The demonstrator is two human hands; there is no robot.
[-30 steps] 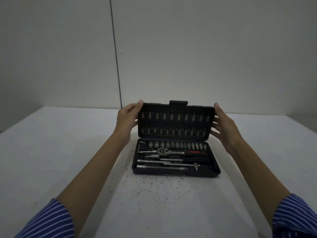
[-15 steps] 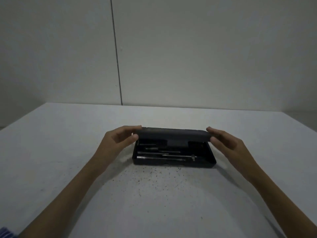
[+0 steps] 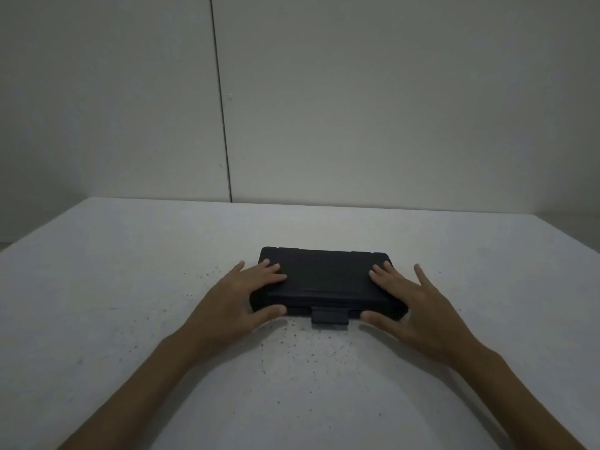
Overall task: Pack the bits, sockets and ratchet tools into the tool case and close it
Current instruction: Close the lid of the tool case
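Observation:
The black tool case (image 3: 326,280) lies flat on the white table with its lid down. Its front latch (image 3: 330,317) sticks out towards me at the middle of the front edge. My left hand (image 3: 237,295) presses on the left end of the lid with straight fingers, the thumb against the front edge. My right hand (image 3: 418,303) presses on the right end the same way, thumb at the front. The bits, sockets and ratchet tools are hidden inside the case.
The white table (image 3: 130,287) has dark specks scattered in front of the case. A plain wall with a vertical seam (image 3: 222,125) stands behind the table's far edge.
The lid came down from upright to flat on the base, hiding the tools. Both hands followed it down and now lie flat on top of it.

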